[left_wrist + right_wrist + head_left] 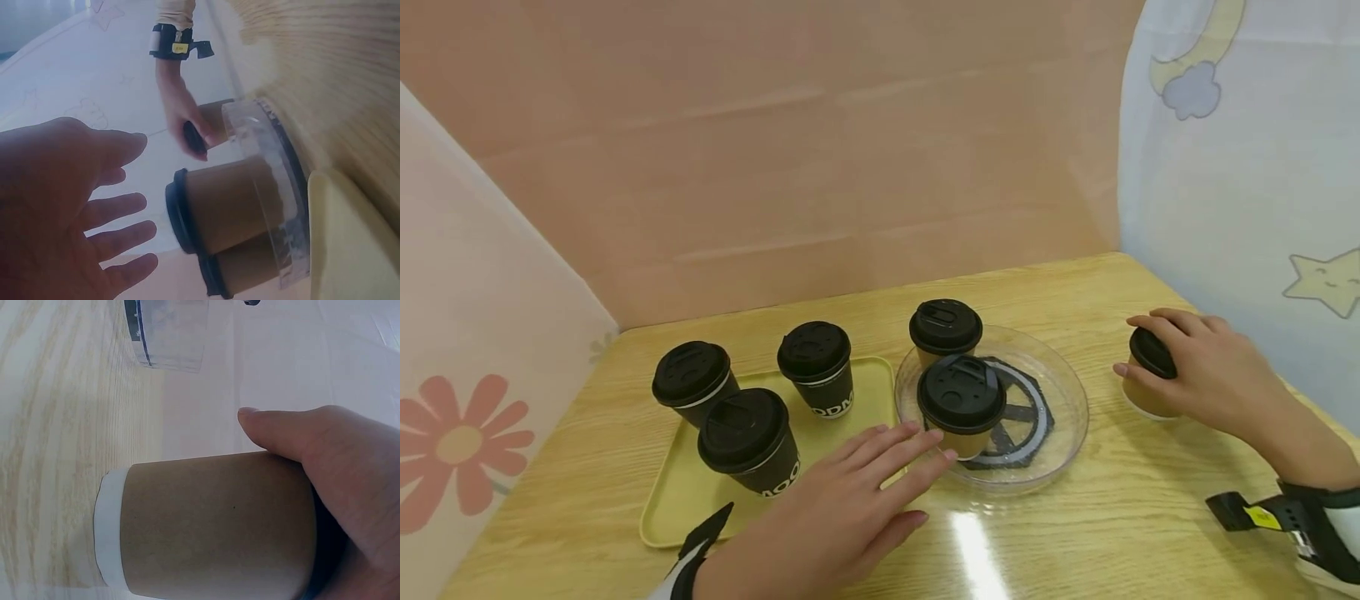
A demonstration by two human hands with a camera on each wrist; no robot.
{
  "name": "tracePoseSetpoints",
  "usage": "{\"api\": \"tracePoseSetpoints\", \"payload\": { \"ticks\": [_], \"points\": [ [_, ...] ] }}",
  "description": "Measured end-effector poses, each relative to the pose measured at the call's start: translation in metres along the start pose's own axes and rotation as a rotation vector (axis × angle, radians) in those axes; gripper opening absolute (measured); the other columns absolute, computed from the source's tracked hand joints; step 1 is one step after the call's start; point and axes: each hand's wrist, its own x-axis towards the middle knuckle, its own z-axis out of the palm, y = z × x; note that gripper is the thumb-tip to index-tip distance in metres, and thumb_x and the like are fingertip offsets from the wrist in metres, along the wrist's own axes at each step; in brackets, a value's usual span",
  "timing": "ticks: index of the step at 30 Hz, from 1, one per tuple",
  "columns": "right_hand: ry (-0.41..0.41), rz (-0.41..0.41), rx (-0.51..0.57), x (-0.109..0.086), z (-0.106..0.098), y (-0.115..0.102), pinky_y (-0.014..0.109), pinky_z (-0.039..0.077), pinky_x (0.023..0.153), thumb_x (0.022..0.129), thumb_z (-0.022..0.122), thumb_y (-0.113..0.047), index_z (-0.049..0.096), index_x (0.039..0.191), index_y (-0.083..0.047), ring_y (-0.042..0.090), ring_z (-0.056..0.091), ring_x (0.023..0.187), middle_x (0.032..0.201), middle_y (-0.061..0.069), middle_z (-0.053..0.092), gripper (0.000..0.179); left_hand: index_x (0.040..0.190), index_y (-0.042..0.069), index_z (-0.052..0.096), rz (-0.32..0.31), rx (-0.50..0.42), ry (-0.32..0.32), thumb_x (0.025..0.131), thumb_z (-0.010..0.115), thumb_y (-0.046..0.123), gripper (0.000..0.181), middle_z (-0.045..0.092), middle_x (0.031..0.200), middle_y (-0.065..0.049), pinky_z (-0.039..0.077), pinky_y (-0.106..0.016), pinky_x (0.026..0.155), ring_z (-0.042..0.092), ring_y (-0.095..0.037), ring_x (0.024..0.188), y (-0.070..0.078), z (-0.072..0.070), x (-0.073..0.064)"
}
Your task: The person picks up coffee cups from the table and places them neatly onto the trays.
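At the right of the table, my right hand (1213, 379) holds a brown paper coffee cup (1141, 398) from above, around its black lid. In the right wrist view that cup (219, 525) stands upright, its white base at the tabletop and my thumb along its upper side. My left hand (861, 496) is palm down with fingers extended, fingertips close by another brown coffee cup (961, 400). This one stands in a round clear dish (1070, 433), with a further brown lidded cup (946, 327) behind it. Nothing is in the left palm (50, 206).
Left of the dish lies a yellow tray (673, 512). Three black lidded coffee cups stand there: one at the back left (692, 375), one in front (748, 437) and one at the right (816, 367). Cloth walls surround the wooden table (1120, 517) at the back and sides.
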Motion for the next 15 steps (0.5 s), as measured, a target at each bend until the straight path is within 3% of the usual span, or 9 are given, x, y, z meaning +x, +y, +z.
{"api": "tracePoseSetpoints", "payload": {
  "ticks": [9, 15],
  "points": [
    [-0.019, 0.011, 0.008, 0.0, 0.0, 0.0, 0.067, 0.043, 0.075, 0.082, 0.074, -0.046, 0.059, 0.125, -0.004, 0.058, 0.048, 0.103, 0.124, 0.028, 0.053, 0.062, 0.143, 0.02, 0.046, 0.04, -0.067, -0.052, 0.101, 0.053, 0.033, 0.044, 0.048, 0.148, 0.005, 0.039, -0.027, 0.114, 0.043, -0.011, 0.139, 0.002, 0.016, 0.015],
    [-0.016, 0.007, 0.005, 0.001, -0.001, 0.0, 0.067, 0.043, 0.076, 0.081, 0.074, -0.047, 0.06, 0.125, -0.005, 0.058, 0.048, 0.103, 0.124, 0.028, 0.054, 0.062, 0.138, 0.018, 0.051, 0.059, -0.046, -0.122, 0.099, 0.057, 0.026, 0.04, 0.051, 0.145, 0.003, 0.043, -0.025, 0.11, 0.048, -0.012, 0.135, 0.002, 0.027, 0.023]
  ]
}}
